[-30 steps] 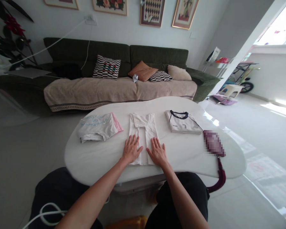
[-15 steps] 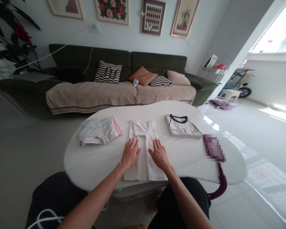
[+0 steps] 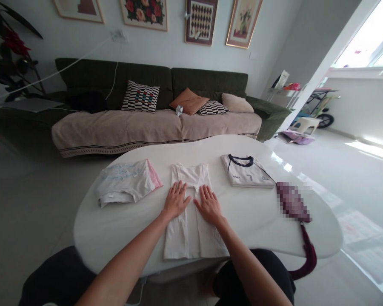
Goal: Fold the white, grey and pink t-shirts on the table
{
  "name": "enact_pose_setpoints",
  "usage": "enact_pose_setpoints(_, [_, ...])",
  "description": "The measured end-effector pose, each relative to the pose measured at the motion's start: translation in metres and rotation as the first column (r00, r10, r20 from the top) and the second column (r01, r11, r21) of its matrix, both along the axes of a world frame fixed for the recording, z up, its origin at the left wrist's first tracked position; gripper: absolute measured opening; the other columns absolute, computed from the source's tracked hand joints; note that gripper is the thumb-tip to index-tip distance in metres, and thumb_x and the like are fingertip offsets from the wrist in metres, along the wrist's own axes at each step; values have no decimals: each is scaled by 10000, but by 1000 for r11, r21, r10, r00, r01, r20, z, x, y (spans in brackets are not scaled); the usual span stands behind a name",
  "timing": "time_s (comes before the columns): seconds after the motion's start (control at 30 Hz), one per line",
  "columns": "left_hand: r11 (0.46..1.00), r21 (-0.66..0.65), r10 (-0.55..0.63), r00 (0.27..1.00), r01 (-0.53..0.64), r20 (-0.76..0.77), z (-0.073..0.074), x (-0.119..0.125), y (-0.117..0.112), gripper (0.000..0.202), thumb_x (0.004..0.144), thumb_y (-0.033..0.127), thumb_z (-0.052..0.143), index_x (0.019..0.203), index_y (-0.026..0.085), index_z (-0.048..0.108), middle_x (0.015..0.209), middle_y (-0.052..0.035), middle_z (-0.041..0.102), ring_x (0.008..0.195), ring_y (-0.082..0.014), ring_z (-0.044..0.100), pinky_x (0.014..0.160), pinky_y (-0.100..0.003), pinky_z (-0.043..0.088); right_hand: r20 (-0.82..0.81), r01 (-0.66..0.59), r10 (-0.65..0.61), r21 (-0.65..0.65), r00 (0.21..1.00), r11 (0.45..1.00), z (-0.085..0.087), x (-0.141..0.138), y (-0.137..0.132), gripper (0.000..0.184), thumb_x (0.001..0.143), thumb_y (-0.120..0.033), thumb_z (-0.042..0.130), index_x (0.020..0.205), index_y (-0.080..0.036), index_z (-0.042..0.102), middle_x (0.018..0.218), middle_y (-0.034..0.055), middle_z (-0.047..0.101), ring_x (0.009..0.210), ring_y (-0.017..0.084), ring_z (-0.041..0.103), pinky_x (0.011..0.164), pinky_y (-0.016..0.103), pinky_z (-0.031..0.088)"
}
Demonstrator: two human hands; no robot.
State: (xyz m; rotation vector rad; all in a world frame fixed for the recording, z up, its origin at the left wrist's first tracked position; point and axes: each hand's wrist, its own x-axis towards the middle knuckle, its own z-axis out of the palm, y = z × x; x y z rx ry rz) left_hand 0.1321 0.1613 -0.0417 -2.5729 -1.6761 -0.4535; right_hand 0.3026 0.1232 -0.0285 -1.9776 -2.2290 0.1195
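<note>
A white garment (image 3: 191, 229) lies lengthwise in front of me on the white table, its two sides lying as long strips along a narrow middle band; its exact kind is unclear. My left hand (image 3: 176, 199) rests flat on its left strip, fingers stretched out. On the right strip, my right hand (image 3: 208, 203) is also flat with fingers extended. Neither hand grips anything. To the left sits a folded white garment with pale blue print and a pink edge (image 3: 127, 180). A folded white jersey with a navy collar (image 3: 249, 172) lies to the right.
The rounded white table (image 3: 121, 238) reaches close to my knees. Near its right edge is a blurred-out maroon item (image 3: 293, 202) with a maroon strap (image 3: 309, 255) hanging over the edge. Behind the table stands a dark green sofa (image 3: 210, 78) with several cushions.
Both hands have stayed flat on the white garment, shifting slightly upward along it; its upper folded part looks smoother and straighter. The view has tilted and shifted slightly.
</note>
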Motion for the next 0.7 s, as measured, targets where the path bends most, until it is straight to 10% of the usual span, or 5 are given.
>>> enact_pose_setpoints(0.3, [1000, 4, 5, 999, -5, 32, 3, 0, -1, 543, 879, 464, 272, 1365, 223, 249, 1436, -57, 236, 1315, -241, 176, 1033, -414, 232, -22, -36, 36, 9, 999, 999, 30, -15, 61, 575, 906, -441, 166, 1390, -130, 159, 1452, 83, 137, 1332, 196, 58, 1034, 408, 180])
enact_pose_setpoints(0.7, [999, -47, -9, 993, 15, 118, 9, -2, -2, 557, 875, 458, 296, 1373, 220, 221, 1447, -68, 196, 1323, -252, 141, 1036, -435, 222, -22, 44, -47, -144, 999, 989, 3, -11, 131, 547, 900, -478, 102, 1391, -239, 147, 1465, 43, 81, 1334, 190, 19, 1018, 462, 179])
